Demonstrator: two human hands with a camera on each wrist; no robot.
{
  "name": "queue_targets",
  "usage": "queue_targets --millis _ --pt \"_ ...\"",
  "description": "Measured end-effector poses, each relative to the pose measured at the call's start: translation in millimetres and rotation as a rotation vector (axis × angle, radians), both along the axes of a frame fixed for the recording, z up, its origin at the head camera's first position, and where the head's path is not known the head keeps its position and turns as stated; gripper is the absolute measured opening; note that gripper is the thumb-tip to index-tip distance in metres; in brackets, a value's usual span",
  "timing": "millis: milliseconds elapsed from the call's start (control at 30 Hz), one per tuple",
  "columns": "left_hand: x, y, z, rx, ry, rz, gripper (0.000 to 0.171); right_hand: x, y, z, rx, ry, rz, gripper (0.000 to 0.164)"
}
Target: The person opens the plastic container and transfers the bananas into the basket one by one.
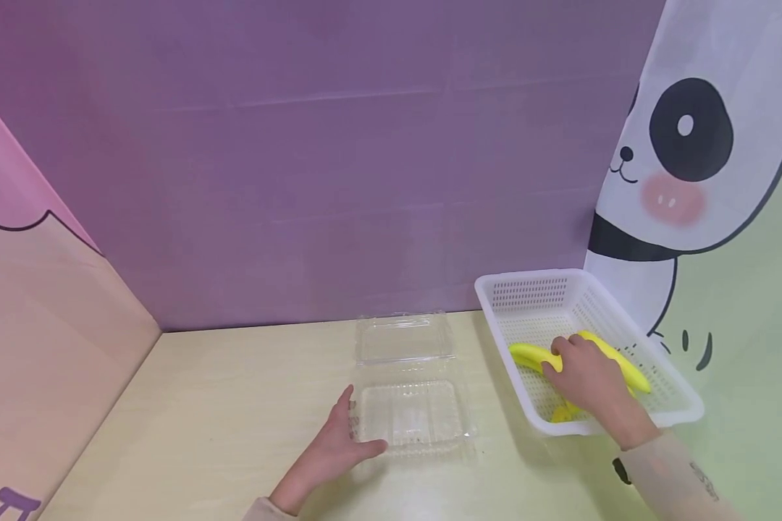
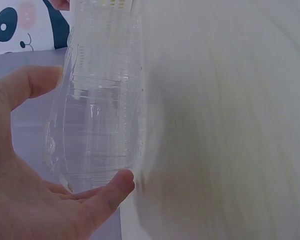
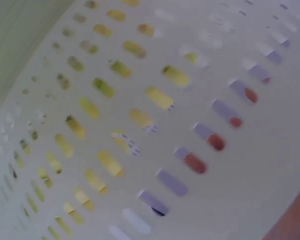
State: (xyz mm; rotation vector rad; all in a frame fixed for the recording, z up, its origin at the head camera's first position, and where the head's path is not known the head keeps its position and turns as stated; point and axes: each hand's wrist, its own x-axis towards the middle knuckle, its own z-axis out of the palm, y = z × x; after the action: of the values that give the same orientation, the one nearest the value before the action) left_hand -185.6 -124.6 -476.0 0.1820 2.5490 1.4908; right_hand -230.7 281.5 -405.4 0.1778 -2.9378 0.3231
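Observation:
A clear plastic clamshell box (image 1: 410, 412) lies with its lid (image 1: 404, 339) folded back behind it. My left hand (image 1: 339, 443) is at the box's left end, thumb and fingers spread wide. In the left wrist view, this hand (image 2: 45, 165) reaches along the box (image 2: 97, 125) with fingertips at its edges. My right hand (image 1: 589, 373) is inside the white basket, its fingers and thumb curled round a yellow banana (image 1: 526, 354). Another banana (image 1: 625, 365) lies to the right of the hand. More yellow shows below the hand, partly hidden by it.
The white perforated basket (image 1: 505, 362) stands at the right of the pale table (image 1: 234, 420). A purple backdrop (image 1: 300, 181) rises behind the table, with a panda-printed panel (image 1: 723, 289) at the right. Only the basket's slotted wall (image 3: 175, 125) and a bit of skin fill the right wrist view.

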Motion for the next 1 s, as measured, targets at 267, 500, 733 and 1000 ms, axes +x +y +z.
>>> queue_targets --millis 267,500,733,1000 --pt "0.0 -0.3 -0.1 -0.021 0.016 -0.002 0.116 12.2 -15.9 9.2 -0.026 0.056 0.027 0.03" --pt "0.0 -0.6 2.1 -0.011 0.018 -0.012 0.114 22.6 -30.0 10.1 -0.07 0.14 0.049 0.022" --pt "0.4 -2.7 5.7 -0.012 0.028 -0.014 0.111 30.8 -43.6 8.3 -0.072 0.213 0.09 0.02" --pt "3.7 -5.5 13.3 -0.02 0.058 -0.016 0.103 37.6 -55.9 5.9 -0.102 0.237 0.104 0.018"
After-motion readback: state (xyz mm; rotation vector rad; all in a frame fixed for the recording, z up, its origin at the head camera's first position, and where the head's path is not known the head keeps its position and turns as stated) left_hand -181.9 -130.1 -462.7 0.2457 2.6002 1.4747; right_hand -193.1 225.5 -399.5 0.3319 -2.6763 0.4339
